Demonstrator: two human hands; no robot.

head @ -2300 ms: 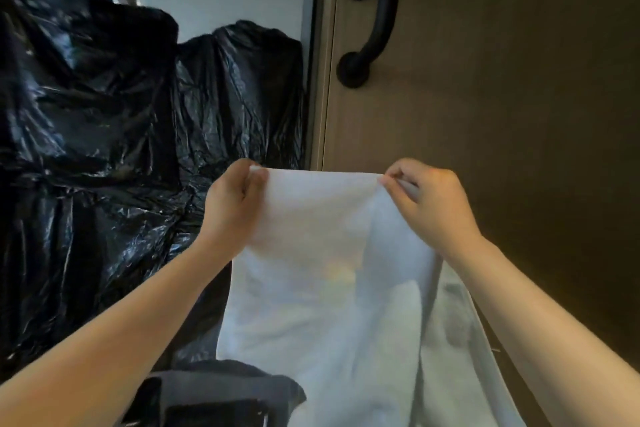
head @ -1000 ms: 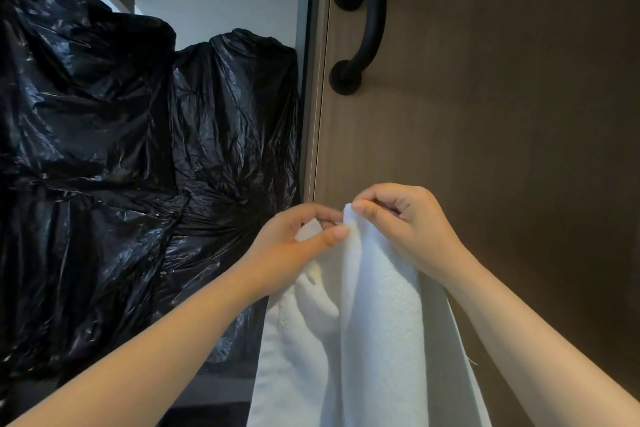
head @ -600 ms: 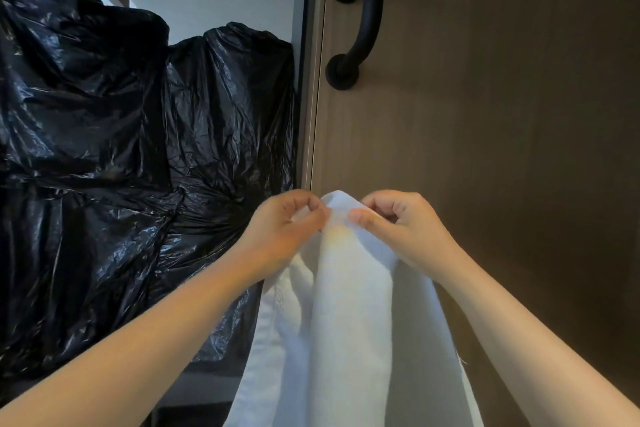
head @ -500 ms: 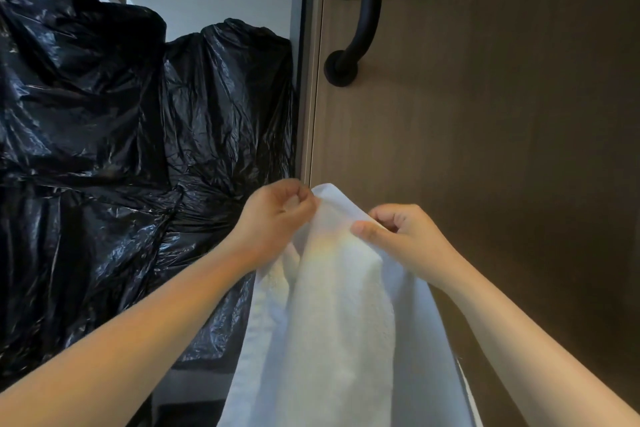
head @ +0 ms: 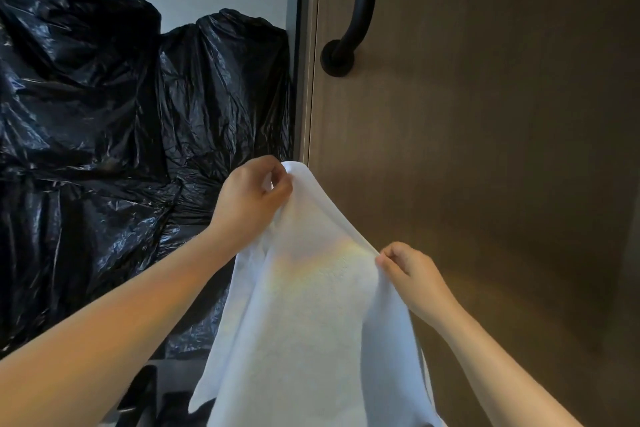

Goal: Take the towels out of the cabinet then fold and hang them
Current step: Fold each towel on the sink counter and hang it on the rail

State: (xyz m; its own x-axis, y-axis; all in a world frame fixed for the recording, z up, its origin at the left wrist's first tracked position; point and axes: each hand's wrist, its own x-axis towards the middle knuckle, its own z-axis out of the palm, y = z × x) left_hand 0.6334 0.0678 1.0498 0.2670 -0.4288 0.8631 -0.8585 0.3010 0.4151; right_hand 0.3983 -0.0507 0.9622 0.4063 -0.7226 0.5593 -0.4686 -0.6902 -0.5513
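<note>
Holding a white towel [head: 311, 322] up in mid-air, in front of a brown cabinet door [head: 485, 149] with a black handle [head: 356, 3]. Pinching its topmost point between thumb and fingers of the left hand [head: 251, 199], raised high; pinching its upper edge with the right hand [head: 412, 274], lower and off to the right. With both hands clamped on the cloth and set apart, stretching the edge between them taut on a downward slope. Letting the rest hang freely below and between the forearms, out past the bottom of the view. Possibly doubled over lengthwise already, though hard to tell the layers apart in the soft white folds. Raised this way, by the look of it, to let gravity straighten the cloth and bring the edges into line for the next fold. Not yet hung anywhere. Off to the left, behind the raised arm, shiny black plastic bags [head: 104, 114] piled up.
</note>
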